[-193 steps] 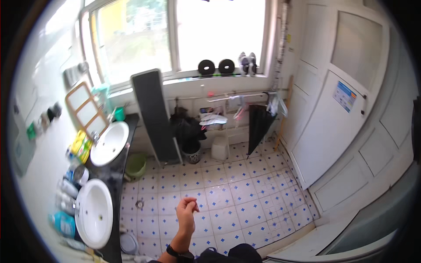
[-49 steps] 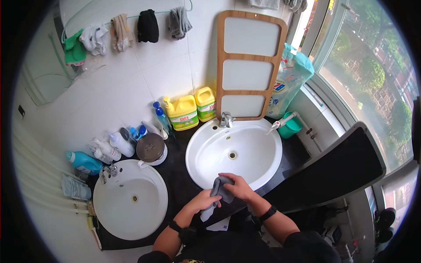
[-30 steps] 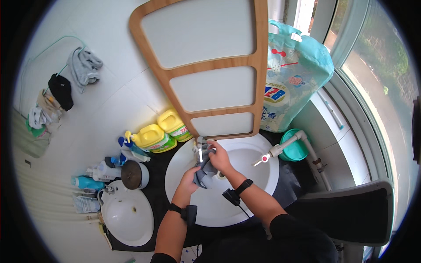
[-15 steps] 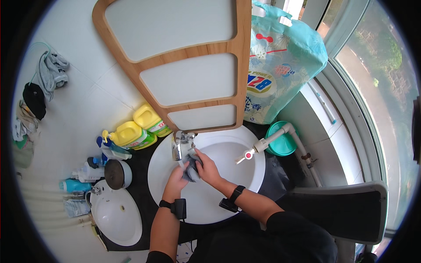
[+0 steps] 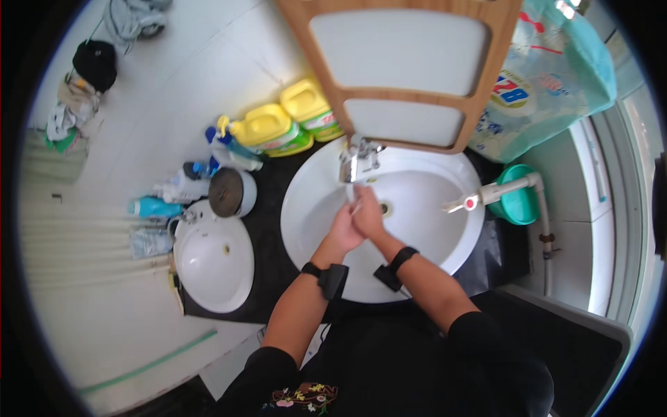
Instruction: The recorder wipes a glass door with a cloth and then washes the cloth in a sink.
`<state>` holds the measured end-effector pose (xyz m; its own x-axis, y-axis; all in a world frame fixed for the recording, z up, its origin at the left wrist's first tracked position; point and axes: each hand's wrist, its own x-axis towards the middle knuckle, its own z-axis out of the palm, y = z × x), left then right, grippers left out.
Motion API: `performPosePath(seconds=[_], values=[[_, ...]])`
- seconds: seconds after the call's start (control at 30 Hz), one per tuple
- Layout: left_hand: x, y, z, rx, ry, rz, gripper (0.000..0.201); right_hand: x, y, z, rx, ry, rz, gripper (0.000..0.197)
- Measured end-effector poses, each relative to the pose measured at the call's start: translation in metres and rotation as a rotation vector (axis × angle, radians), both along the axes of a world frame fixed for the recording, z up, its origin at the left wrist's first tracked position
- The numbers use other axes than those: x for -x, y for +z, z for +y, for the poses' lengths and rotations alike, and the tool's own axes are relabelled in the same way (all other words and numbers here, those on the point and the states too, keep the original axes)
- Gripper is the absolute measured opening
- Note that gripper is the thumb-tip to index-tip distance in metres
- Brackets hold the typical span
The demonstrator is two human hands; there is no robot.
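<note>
Both hands are pressed together over the left part of the white washbasin [image 5: 431, 257], just under the chrome faucet [image 5: 349, 169]. My left hand [image 5: 343, 229] is closed, its fingers largely tucked behind the other hand. Closed against it, my right hand [image 5: 368, 214] has its fingers toward the spout. A pale streak, perhaps running water, shows between faucet and hands. Whatever lies between the palms is hidden; no cloth shows there now. Each wrist wears a black strap with a small box.
A wood-framed panel [image 5: 410, 95] rises behind the basin. Yellow jugs [image 5: 267, 128] and a dark-lidded pot [image 5: 229, 192] stand left, near a smaller basin [image 5: 215, 271]. To the right are a pipe with a tap [image 5: 471, 202], a green bucket [image 5: 520, 198] and a teal bag [image 5: 556, 90].
The camera view has shifted, so the basin sits farther right and higher in the picture. The dark grey cloth that showed between my hands is out of sight, and my hands are closer together.
</note>
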<state>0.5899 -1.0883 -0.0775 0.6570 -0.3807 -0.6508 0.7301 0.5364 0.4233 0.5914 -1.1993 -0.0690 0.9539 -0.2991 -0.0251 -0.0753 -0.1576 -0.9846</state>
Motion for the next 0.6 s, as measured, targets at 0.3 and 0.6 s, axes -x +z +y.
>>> performPosePath(seconds=[0.3,0.6], values=[[-0.011,-0.010,0.009,0.085,0.069,0.082,0.046,0.005,0.032,0.025,-0.047,0.159,0.126,0.030],[0.008,0.000,-0.019,-0.086,0.145,-0.060,0.040,0.020,0.042,0.017,-0.015,0.042,0.254,0.033]])
